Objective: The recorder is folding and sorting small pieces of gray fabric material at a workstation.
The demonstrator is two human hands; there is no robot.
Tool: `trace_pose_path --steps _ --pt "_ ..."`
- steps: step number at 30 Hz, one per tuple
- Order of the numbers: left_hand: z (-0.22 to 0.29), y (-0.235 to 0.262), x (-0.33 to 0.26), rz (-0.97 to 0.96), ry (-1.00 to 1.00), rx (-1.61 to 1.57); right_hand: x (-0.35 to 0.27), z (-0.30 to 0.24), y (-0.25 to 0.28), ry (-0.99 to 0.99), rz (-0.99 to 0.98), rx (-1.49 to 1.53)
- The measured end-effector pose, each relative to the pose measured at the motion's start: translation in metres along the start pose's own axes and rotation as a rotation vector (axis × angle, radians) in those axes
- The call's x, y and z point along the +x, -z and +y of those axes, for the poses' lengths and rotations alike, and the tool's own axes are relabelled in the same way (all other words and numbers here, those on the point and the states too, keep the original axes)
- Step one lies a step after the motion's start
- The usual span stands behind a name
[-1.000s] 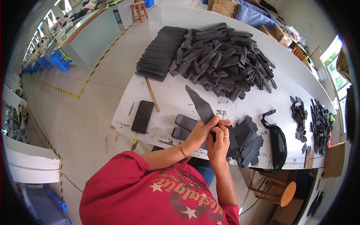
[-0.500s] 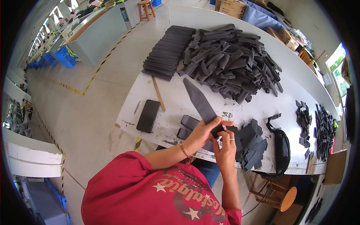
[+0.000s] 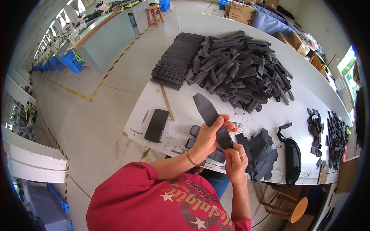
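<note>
A dark grey fabric strip [image 3: 205,107] with a tapered far end slants between my hands above the table's near edge. My left hand [image 3: 209,138] grips it around the middle, thumb on top and fingers beneath. Its lower end is pinched in my right hand [image 3: 236,161], which wears a ring. Close by my left hand lie a few folded dark pieces [image 3: 194,131], partly hidden by it. Just right of my right hand, flat dark rectangular pieces [image 3: 263,154] are heaped loosely.
On the white table [image 3: 148,102] lie a big pile of dark strips [image 3: 239,71], a neat row of strips [image 3: 178,61], a wooden stick [image 3: 167,103] and a black phone-like slab [image 3: 156,125]. Rightward are a black mesh pouch [image 3: 291,158] and more dark pieces [image 3: 316,131]. A stool [image 3: 296,210] stands below.
My right hand has moved down, away from my left fingers, and the strip's lower end now shows stretched between them. The whole view has shifted slightly.
</note>
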State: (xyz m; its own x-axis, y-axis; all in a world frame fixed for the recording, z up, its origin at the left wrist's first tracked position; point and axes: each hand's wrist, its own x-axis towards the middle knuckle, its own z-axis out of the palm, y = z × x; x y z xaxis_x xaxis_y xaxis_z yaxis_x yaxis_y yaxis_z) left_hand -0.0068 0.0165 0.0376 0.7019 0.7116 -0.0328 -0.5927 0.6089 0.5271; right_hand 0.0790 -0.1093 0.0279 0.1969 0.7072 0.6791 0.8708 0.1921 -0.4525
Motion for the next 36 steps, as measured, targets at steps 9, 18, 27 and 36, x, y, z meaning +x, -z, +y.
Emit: trace_pose_path --steps 9,18,27,36 --pt "-0.009 0.001 -0.011 -0.028 -0.016 -0.056 0.002 0.0 -0.001 -0.041 -0.014 0.032" --pt "-0.02 0.004 -0.014 -0.026 -0.049 -0.081 0.003 0.0 -0.006 -0.093 -0.007 0.054" --pt "-0.011 0.001 -0.007 -0.01 -0.066 -0.034 0.012 -0.014 -0.009 -0.475 0.01 0.348" --pt "-0.006 0.005 0.004 -0.202 -0.135 -0.031 0.005 -0.018 -0.021 -0.619 0.451 0.637"
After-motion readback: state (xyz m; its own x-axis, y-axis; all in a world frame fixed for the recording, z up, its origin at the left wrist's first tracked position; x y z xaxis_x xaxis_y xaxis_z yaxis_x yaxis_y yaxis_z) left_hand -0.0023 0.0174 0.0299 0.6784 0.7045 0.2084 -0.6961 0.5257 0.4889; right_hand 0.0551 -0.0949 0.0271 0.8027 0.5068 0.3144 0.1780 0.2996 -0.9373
